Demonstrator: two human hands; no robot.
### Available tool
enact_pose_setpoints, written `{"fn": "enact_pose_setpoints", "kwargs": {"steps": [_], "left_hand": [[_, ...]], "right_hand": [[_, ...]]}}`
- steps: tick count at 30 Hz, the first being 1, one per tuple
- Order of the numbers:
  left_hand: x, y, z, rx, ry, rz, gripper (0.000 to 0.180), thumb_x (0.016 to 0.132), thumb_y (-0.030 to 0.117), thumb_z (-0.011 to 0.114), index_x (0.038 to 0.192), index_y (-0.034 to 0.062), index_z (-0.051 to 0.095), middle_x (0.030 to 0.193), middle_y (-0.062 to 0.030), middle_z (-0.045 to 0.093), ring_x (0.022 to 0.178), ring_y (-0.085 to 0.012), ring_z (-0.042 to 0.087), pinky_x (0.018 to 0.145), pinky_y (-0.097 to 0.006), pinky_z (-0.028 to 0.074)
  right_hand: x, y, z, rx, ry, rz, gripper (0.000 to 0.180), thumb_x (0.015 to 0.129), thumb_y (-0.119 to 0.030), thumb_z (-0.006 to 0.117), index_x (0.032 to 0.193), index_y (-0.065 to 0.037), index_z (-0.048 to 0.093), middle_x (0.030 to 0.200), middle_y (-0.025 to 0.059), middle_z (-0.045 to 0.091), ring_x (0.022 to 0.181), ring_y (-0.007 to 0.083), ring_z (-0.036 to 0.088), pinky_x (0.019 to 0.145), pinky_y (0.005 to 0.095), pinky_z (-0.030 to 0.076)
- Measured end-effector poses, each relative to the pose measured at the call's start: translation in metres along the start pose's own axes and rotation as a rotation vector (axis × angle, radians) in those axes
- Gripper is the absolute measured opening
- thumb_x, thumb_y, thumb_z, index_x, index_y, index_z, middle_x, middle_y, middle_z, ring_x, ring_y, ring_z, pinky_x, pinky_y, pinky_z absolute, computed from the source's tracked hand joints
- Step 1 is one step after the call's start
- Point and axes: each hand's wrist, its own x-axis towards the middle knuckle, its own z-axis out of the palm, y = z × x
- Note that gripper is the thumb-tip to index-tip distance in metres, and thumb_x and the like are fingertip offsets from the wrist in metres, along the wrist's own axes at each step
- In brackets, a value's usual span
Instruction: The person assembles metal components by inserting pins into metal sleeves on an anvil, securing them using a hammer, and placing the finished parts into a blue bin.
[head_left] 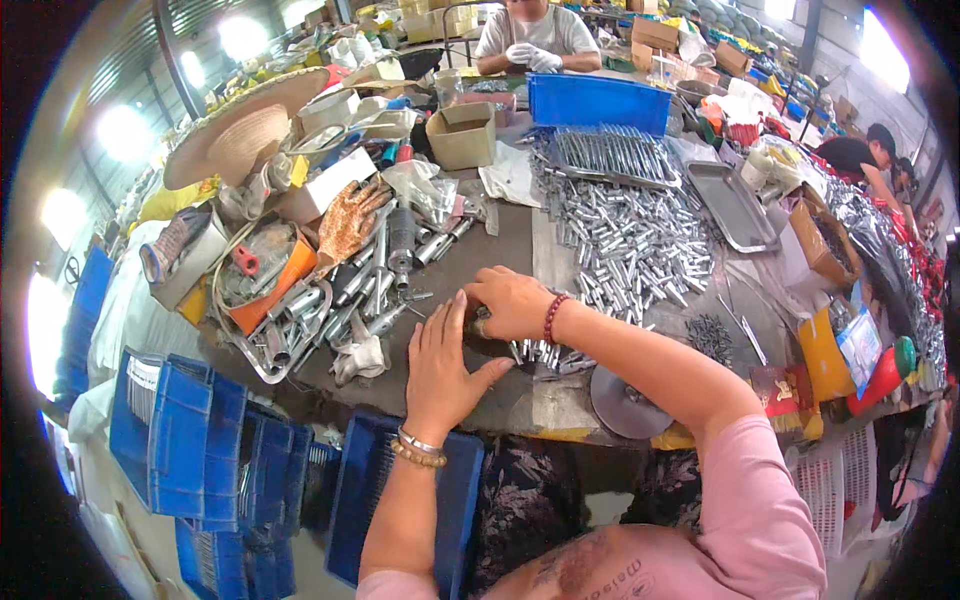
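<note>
A pale, ribbed wall (130, 70) curves across the upper left of the frame, crossed by thin lines of framing, with a dark post (175, 60) leaning in front of it. White glare breaks through there in several patches, including a round one near the top (243, 38) and a taller one by the left edge (45, 330). At upper right, a bright window (884, 52) is washed out, and another dark upright (808, 40) stands to its left. Greenish sacks (730, 22) are piled along the top right. A wide, worn grey-brown table (500, 235) fills the middle, above a light floor (308, 570) at lower left.
</note>
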Motion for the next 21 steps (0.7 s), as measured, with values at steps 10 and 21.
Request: {"fn": "enact_pose_setpoints", "kwargs": {"steps": [10,21], "left_hand": [[0.002,-0.003,-0.005,0.01,-0.166,0.04,0.093,0.078,0.044,0.089,0.158,0.0128,0.053,0.156,-0.0112,0.058,0.15,-0.0304,0.047,0.129,-0.053,0.026],[-0.01,0.007,0.005,0.022,-0.128,0.229,0.064,0.095,0.04,0.078,0.149,0.0111,0.061,0.145,-0.0163,0.066,0.139,-0.0343,0.058,0.122,-0.05,0.037]], "right_hand": [[-0.065,-0.034,0.001,-0.19,0.185,-0.171,0.031,0.08,-0.019,0.074,0.109,-0.011,0.075,0.116,0.0109,0.069,0.116,0.0325,0.065,0.099,0.0485,0.053],[-0.235,0.024,-0.089,-0.154,0.518,0.426,0.026,0.087,-0.017,0.071,0.111,-0.01,0.075,0.108,0.0159,0.074,0.105,0.039,0.07,0.093,0.0492,0.057]]}}
